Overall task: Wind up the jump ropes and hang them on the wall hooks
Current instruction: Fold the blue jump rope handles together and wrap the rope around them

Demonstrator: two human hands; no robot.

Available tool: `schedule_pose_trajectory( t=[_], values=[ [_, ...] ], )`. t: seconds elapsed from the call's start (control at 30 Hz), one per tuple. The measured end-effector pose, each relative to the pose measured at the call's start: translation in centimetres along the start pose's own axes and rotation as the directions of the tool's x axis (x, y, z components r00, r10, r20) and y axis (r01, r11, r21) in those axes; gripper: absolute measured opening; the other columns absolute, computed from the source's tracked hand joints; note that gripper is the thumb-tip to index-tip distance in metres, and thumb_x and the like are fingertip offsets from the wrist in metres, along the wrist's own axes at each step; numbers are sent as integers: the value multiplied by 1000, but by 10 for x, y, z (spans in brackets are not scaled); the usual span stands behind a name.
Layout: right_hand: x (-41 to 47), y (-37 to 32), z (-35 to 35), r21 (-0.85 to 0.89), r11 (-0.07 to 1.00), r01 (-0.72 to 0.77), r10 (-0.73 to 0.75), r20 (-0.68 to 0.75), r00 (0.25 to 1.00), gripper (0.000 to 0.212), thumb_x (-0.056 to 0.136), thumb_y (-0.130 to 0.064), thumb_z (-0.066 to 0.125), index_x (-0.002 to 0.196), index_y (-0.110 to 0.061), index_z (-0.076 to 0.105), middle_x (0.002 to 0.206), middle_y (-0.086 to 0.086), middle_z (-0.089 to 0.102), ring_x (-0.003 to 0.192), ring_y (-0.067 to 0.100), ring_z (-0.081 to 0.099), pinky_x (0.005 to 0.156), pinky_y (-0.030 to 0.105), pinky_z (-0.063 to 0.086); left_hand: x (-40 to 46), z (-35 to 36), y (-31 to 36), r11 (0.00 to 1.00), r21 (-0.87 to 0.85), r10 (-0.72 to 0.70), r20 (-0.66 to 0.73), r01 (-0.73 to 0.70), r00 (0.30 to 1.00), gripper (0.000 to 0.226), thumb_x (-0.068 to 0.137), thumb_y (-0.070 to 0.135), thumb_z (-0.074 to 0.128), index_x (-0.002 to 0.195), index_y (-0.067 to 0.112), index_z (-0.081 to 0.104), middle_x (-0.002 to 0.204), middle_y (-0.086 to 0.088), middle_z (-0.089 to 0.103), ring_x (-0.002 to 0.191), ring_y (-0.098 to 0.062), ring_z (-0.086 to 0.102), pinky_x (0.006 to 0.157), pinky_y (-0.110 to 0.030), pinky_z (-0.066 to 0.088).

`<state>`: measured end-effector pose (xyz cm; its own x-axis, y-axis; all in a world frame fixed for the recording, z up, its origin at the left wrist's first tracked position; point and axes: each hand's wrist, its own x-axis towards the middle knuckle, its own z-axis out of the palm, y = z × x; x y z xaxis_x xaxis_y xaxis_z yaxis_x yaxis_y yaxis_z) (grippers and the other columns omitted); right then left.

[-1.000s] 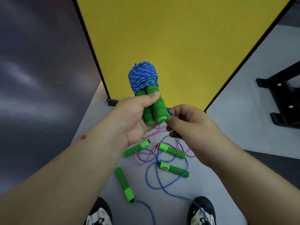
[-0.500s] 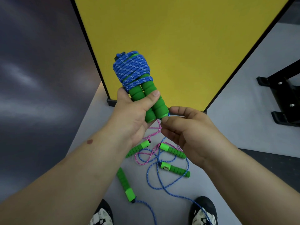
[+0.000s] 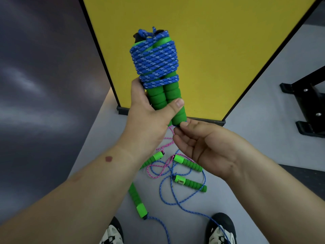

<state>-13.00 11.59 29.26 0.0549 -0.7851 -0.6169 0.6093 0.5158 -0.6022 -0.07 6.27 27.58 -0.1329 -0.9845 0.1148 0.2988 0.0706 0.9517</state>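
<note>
A wound jump rope [image 3: 155,62], blue cord wrapped round two green foam handles, stands upright in front of me. My left hand [image 3: 149,118] grips the handles low down, thumb across the front. My right hand [image 3: 205,145] is just below, its thumb and fingertips touching the bottom end of the right handle; whether they pinch a cord end there is hidden. On the floor lie a loose blue rope [image 3: 175,196] and a pink rope [image 3: 161,166], tangled, with several green handles [image 3: 190,165].
A yellow panel [image 3: 202,41] in a black frame stands straight ahead, its foot [image 3: 123,110] on the grey floor. A dark wall is at the left. A black metal stand [image 3: 309,106] sits at the right. My two shoes [image 3: 219,229] are at the bottom.
My left hand has raised the wound rope and tilted it upright. My right hand followed up and stays at the bottom end of the handles.
</note>
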Motion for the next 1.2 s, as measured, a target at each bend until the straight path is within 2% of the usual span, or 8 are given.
schedule_pose_trajectory(
  t=[0.17,0.5,0.6,0.7,0.77,0.83,0.97,1.2],
  values=[
    [2,1,3,38,999,-23,25,-59,998,14,93,5,59,101,-1,68,87,11,75,86,20,71,78,33,61,-2,0,-1,993,103,54,2,-53,999,55,84,-10,73,126,9,42,103,-2,61,89,-12,63,74,-33,58],
    [-5,-9,10,112,989,92,-93,-2,996,29,90,15,55,116,5,63,102,18,66,80,19,74,77,30,62,-1,-2,-11,997,-38,-75,-40,74,996,51,85,-11,69,125,6,43,96,-11,61,85,-29,66,78,-50,59],
    [-6,-15,12,-16,988,154,-155,-17,988,25,89,16,54,108,4,66,87,12,67,74,18,73,71,28,62,2,-5,-11,966,-185,-186,-8,181,982,53,86,-6,69,131,1,41,103,-21,56,97,-54,64,85,-61,56],
    [0,-14,5,-232,946,228,-262,-130,956,27,87,11,56,104,-5,70,72,5,64,67,16,65,62,27,57,7,-9,-7,939,-223,-264,14,261,964,48,90,-7,65,132,-2,42,103,-19,53,93,-41,62,77,-52,57],
    [4,-13,-1,-401,874,274,-359,-152,921,26,86,1,62,104,-17,71,81,4,65,73,17,61,69,32,53,8,-10,-4,909,-221,-349,55,352,936,46,92,-8,61,134,-1,44,101,-18,57,89,-35,65,77,-51,58],
    [6,-12,-4,-474,820,322,-391,-52,919,28,88,-5,67,111,-21,70,94,5,70,87,22,66,83,42,55,6,-9,-3,873,-215,-423,110,438,899,47,92,-9,59,136,2,45,104,-22,62,92,-37,69,80,-53,59],
    [7,-5,-5,-516,780,355,-336,135,932,37,94,4,60,125,-16,66,113,15,73,105,38,70,97,57,53,2,-6,-2,857,-206,-439,184,472,879,54,84,-11,60,134,1,47,115,-32,62,102,-48,67,85,-57,58],
    [11,-9,-19,-530,786,317,-269,169,948,59,87,20,55,138,-10,56,120,9,72,109,29,70,98,41,55,4,-8,-1,882,-178,-423,112,437,899,46,92,-10,58,135,4,47,110,-19,64,99,-39,67,83,-55,59]
  ],
)
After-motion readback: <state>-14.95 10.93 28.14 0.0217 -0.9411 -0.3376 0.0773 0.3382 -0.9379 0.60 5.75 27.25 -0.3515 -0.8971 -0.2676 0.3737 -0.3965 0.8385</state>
